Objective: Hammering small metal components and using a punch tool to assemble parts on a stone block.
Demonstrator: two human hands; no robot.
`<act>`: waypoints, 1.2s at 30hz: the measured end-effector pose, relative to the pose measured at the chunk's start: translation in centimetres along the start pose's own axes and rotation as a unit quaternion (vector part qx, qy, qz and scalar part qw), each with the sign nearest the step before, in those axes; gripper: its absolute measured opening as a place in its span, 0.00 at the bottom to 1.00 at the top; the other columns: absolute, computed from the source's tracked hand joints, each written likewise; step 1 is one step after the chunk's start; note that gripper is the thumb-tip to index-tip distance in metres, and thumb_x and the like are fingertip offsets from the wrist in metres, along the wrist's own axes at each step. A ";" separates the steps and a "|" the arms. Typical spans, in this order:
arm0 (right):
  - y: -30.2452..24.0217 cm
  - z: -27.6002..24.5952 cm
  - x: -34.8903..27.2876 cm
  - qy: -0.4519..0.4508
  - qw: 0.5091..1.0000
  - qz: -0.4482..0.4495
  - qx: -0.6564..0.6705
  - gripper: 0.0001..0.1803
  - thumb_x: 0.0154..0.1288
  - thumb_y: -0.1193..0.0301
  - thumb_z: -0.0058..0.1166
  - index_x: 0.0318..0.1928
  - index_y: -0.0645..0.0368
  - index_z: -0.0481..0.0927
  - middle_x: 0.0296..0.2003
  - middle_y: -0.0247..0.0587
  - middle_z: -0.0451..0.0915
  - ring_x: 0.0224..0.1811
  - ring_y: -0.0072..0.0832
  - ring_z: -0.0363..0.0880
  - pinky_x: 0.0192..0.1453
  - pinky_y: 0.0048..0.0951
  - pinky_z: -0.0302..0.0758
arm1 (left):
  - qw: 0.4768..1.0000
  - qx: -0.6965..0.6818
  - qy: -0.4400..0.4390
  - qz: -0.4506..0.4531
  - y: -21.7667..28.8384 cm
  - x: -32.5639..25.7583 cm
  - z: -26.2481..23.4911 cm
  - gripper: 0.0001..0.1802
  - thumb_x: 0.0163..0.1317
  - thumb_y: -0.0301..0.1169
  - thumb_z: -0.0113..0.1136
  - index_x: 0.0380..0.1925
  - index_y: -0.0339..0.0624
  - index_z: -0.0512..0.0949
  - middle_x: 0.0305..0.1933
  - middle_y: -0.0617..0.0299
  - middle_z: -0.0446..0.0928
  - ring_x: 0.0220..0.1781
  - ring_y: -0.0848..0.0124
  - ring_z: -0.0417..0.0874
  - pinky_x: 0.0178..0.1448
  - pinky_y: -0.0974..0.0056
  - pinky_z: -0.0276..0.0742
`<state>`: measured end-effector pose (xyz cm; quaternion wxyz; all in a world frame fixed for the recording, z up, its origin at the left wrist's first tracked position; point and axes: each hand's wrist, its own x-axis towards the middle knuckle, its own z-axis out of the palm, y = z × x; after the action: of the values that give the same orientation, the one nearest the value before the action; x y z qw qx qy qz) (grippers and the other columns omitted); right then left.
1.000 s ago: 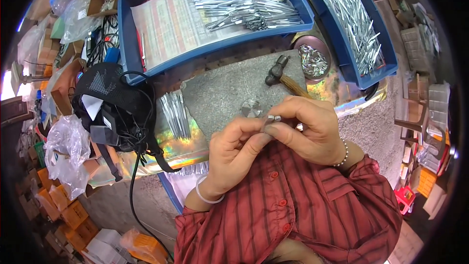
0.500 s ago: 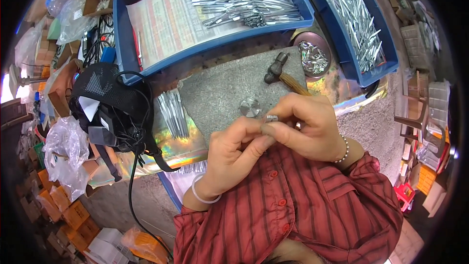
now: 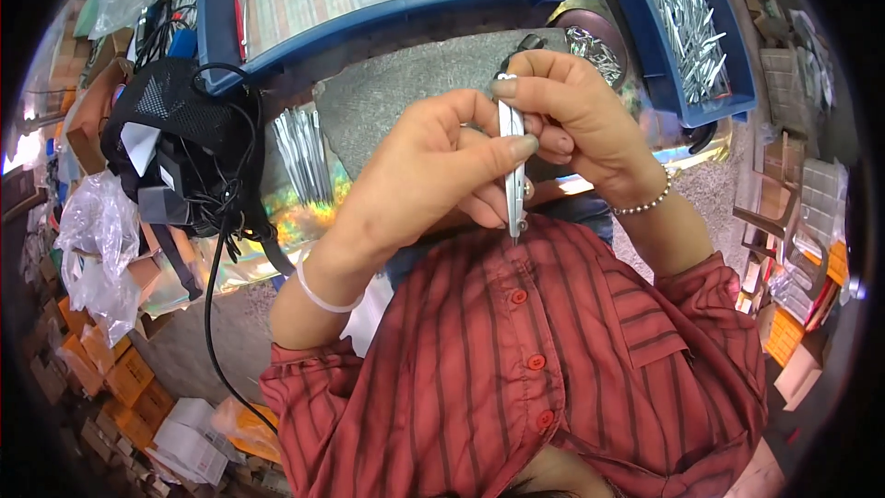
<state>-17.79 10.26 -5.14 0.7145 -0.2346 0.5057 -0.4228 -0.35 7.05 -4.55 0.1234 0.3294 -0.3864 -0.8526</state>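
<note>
A slim silver drawing compass (image 3: 514, 186), its legs folded together and its needle end pointing down at my shirt, stands nearly upright between my hands. The thumb and fingers of my left hand (image 3: 415, 161) pinch it around its middle. At its upper end, my right hand (image 3: 585, 115) grips it between thumb and forefinger. Both hands are over the near edge of a grey work mat (image 3: 383, 83). Just behind the right hand a dark hammer head (image 3: 528, 42) shows in part; its handle is hidden.
To the left of the mat lies a row of slim metal pieces (image 3: 302, 157), beside a black mesh bag (image 3: 171, 120) with cables. Blue trays (image 3: 406, 17) of metal parts stand behind and at the right. Between them sits a round dish (image 3: 590, 18) of small metal pieces.
Both hands have lifted toward me, and the compass now shows at length instead of just its end. The view has shifted, so the trays sit higher in the picture.
</note>
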 end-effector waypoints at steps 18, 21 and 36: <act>1.2 -0.9 -2.3 0.062 0.995 -0.075 0.035 0.08 0.62 0.70 0.53 0.27 0.56 0.71 0.15 0.24 0.68 0.09 0.07 0.55 0.10 0.11 0.48 | 0.996 0.050 -0.055 -0.042 1.1 1.5 1.5 0.12 0.59 0.33 0.60 0.34 0.36 0.70 0.25 0.56 0.79 0.19 0.77 0.79 0.19 0.78 0.72; 1.4 -1.6 -2.6 0.066 0.994 -0.067 0.059 0.08 0.61 0.70 0.54 0.26 0.56 0.71 0.15 0.25 0.69 0.09 0.08 0.57 0.10 0.12 0.51 | 0.994 0.062 -0.064 -0.057 1.1 2.1 1.8 0.13 0.59 0.33 0.60 0.34 0.36 0.69 0.25 0.56 0.79 0.19 0.76 0.79 0.19 0.78 0.73; 0.7 -3.8 -4.9 0.123 0.983 -0.128 0.049 0.06 0.65 0.69 0.48 0.34 0.57 0.70 0.18 0.31 0.72 0.09 0.11 0.60 0.10 0.11 0.54 | 0.981 0.152 -0.105 -0.054 1.7 4.2 3.8 0.12 0.60 0.34 0.59 0.32 0.38 0.69 0.25 0.59 0.78 0.22 0.77 0.80 0.22 0.78 0.74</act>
<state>-21.64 15.09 -4.56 0.5974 -0.2085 0.5344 -0.5604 -6.09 6.17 -3.41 -0.0159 0.2736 -0.5041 -0.8190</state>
